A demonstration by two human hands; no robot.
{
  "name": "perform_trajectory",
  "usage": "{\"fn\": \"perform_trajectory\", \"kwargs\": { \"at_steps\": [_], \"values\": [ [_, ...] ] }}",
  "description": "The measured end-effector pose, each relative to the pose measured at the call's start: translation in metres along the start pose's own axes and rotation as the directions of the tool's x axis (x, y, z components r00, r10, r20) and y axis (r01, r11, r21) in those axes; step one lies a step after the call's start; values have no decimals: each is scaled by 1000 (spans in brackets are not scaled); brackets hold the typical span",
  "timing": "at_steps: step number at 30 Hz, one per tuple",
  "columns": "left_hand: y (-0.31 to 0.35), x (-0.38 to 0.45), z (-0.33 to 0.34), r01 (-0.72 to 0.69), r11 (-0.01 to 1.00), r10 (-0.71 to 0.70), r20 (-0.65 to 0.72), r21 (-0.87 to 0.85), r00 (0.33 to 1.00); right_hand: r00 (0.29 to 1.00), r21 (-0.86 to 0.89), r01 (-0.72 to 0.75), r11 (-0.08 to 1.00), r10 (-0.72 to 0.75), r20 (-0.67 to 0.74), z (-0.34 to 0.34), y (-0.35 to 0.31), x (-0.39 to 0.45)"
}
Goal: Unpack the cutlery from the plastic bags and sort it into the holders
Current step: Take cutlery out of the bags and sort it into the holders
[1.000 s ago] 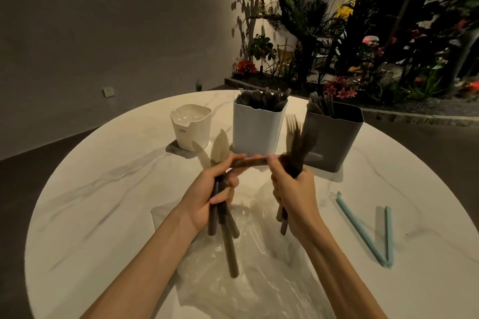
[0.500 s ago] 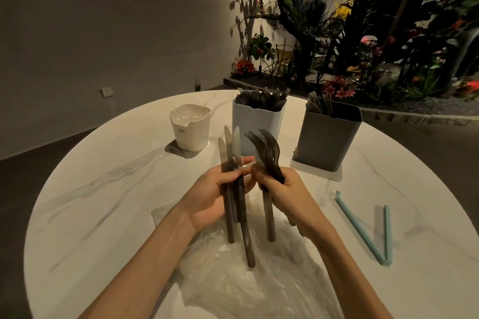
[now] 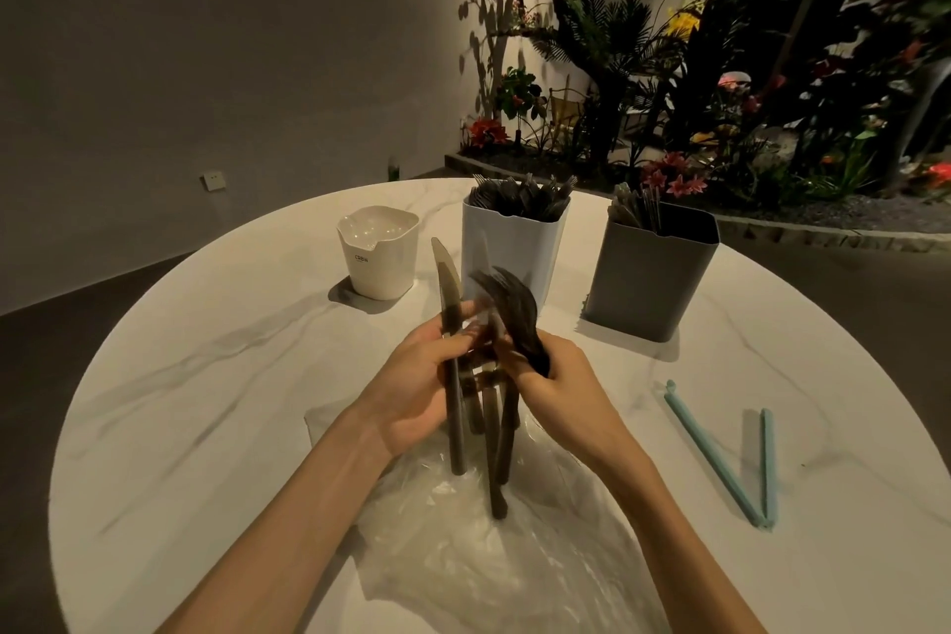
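While both hands (image 3: pixel 411 386) (image 3: pixel 561 376) clutch cutlery (image 3: pixel 448 304), the white holder (image 3: pixel 378 252) reads "CRBW".

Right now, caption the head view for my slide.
Left hand holds knives, right hand holds forks, above an emptied plastic bag.

forks (image 3: pixel 520 319) tilted left — hands closer together

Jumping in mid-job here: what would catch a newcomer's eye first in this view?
Centre frame, the left hand grips dark knives upright while the right hand holds a blurred bunch of forks, both above a crumpled clear plastic bag. Behind them on the round marble table stand a white holder packed with forks and a grey holder to its right.
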State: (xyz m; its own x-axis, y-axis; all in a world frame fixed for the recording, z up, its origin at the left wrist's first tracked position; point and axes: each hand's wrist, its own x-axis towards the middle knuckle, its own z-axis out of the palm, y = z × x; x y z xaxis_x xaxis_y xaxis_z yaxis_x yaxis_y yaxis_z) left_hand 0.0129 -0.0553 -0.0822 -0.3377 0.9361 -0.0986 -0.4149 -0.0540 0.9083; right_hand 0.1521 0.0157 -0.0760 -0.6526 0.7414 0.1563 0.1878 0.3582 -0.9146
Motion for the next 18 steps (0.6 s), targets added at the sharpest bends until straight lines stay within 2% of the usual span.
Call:
{"fn": "perform_trajectory", "kwargs": {
  "at_steps": [6, 9, 13, 18],
  "values": [
    [20, -10, 16, -91, 996, 91, -18, 7, 996, 993, 52, 108, 993, -106, -44, 0, -21, -3],
    [42, -14, 23, -107, 994, 106, 14, 38, 994, 988, 155, 147, 977, -137, -71, -4, -44, 4],
    [53, -24, 24, -146, 988, 142, 79, 45, 987, 994, 264, 92, 960, -74, -75, -1, -57, 10],
    [40, -33, 18, -186, 948, 193, -2, 259, 981, 998, 243, 30, 970, -18, -54, 12, -44, 2]
  ]
}}
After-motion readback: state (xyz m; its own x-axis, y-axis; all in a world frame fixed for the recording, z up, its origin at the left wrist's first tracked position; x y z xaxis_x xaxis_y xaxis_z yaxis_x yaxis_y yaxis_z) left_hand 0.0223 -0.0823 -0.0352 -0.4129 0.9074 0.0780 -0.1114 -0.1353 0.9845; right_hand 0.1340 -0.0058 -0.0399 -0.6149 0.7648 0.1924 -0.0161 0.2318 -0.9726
